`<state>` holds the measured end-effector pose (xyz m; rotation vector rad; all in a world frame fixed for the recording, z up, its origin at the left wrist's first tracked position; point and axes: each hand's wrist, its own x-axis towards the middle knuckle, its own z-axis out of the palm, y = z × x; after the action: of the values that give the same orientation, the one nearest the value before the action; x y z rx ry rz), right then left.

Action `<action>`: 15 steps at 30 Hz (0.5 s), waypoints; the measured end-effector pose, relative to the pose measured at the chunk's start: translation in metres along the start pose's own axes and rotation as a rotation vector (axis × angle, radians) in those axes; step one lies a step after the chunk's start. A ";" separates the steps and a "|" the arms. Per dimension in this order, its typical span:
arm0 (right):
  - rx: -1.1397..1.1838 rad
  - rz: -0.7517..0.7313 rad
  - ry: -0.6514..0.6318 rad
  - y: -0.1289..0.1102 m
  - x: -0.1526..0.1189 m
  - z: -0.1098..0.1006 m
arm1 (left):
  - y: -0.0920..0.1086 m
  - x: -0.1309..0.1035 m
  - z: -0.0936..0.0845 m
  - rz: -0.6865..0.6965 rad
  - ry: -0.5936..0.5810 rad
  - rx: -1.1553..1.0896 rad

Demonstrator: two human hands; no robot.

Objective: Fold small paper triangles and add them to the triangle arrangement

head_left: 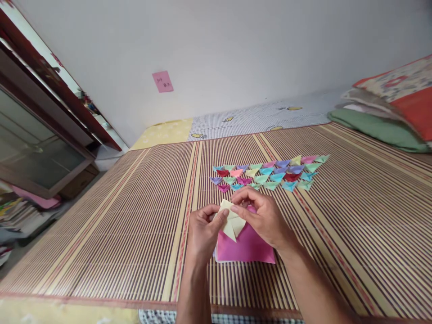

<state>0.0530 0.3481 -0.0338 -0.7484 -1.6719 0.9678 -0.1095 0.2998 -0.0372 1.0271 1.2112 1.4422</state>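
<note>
A pale yellow sheet of folded paper (232, 223) is pinched between my two hands, with creases across it and a pointed flap hanging down. My left hand (205, 227) grips its left edge, thumb on top. On the upper right edge, my right hand (258, 213) holds the same paper between thumb and fingers. Directly below lies a stack of square paper (248, 247) with a magenta sheet on top, partly covered by the yellow piece and my right hand. Beyond my hands, small folded paper boats (270, 173) in many colours stand in several rows.
The striped bamboo mat (118, 216) covers the bed. Folded bedding and a pillow (401, 94) are piled at the far right. A pink note (162, 81) is stuck on the wall. At the left stand a glass-fronted cabinet (30, 139) and a pile of papers (20, 213).
</note>
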 end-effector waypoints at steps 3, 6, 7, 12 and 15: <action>-0.016 -0.040 -0.005 -0.001 0.000 -0.002 | 0.001 -0.001 0.000 -0.011 -0.015 0.003; -0.030 -0.063 -0.021 -0.001 0.000 -0.003 | 0.002 -0.001 0.000 -0.022 -0.029 -0.004; -0.034 -0.069 -0.024 0.000 0.000 -0.004 | 0.002 -0.001 0.000 -0.024 -0.030 -0.002; -0.054 -0.098 -0.024 0.000 0.000 -0.005 | 0.003 -0.001 0.000 -0.038 -0.056 0.025; -0.056 -0.099 -0.023 -0.001 0.000 -0.004 | 0.002 -0.001 0.000 -0.039 -0.069 0.036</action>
<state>0.0573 0.3485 -0.0324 -0.6865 -1.7457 0.8666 -0.1095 0.2987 -0.0348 1.0636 1.2051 1.3484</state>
